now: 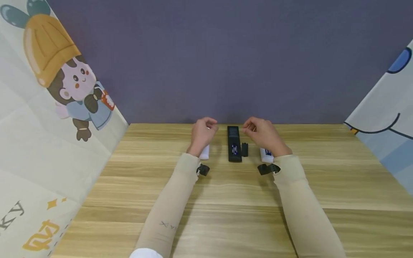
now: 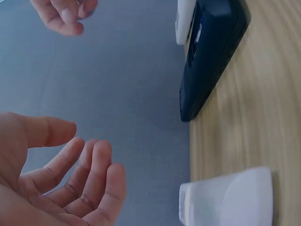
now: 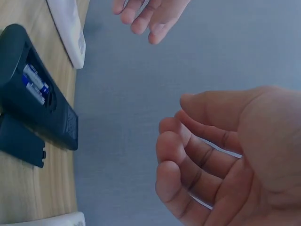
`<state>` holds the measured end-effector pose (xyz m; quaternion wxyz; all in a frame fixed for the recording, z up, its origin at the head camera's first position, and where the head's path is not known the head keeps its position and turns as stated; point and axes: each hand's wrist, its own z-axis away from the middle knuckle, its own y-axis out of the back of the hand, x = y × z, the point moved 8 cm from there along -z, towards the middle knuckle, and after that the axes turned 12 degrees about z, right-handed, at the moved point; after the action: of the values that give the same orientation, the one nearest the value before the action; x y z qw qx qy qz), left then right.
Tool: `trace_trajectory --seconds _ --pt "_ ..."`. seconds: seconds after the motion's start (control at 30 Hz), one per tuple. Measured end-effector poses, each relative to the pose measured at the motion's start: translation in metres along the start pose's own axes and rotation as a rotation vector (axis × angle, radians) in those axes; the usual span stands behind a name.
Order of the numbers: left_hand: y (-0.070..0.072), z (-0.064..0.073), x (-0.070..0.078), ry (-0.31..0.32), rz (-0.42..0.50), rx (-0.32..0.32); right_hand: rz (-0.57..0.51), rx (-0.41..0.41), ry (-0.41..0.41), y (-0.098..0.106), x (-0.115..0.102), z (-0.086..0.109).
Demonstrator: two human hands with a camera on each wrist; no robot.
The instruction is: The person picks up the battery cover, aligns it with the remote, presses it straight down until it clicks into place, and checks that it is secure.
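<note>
Between the hands a black remote control [image 1: 234, 143] lies back side up on the table. Two blue batteries [image 3: 35, 84] sit in its uncovered compartment. Beside it rests the black battery cover [image 1: 245, 149]. My left hand [image 1: 203, 134] hovers over a white remote-like case [image 1: 204, 153], its fingers loosely bent and holding nothing. My right hand [image 1: 262, 134] is raised above another white remote [image 1: 266, 155], which shows a blue battery in its back. That hand is empty too, thumb and fingertips apart in the right wrist view. Each hand partly hides the white thing below it in the head view.
The wood-grain table [image 1: 226, 215] ends at a dark grey-blue panel [image 1: 232, 64] right behind the remotes. Printed cloths with cartoon figures hang along the left [image 1: 64, 143] and right [image 1: 380, 118] sides. Black straps with small devices [image 1: 203, 170] are on both wrists.
</note>
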<state>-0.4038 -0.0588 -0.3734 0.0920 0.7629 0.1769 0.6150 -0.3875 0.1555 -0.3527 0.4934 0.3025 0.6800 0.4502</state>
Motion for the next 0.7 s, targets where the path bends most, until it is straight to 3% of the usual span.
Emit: trace_trajectory --seconds 0.17,0.33,0.57,0.7 --pt "-0.013 0.003 -0.001 0.037 0.017 -0.027 0.01 -0.041 -0.012 -0.007 0.006 -0.001" --pt "-0.027 0.006 -0.004 0.035 -0.019 -0.032 0.019 -0.07 -0.018 -0.015 0.009 -0.005" --pt "-0.051 0.016 -0.017 0.124 -0.003 -0.158 0.053 -0.077 0.022 -0.03 0.012 -0.012" --pt "-0.064 0.019 -0.023 0.164 -0.039 -0.216 0.11 -0.092 0.009 -0.038 0.017 -0.013"
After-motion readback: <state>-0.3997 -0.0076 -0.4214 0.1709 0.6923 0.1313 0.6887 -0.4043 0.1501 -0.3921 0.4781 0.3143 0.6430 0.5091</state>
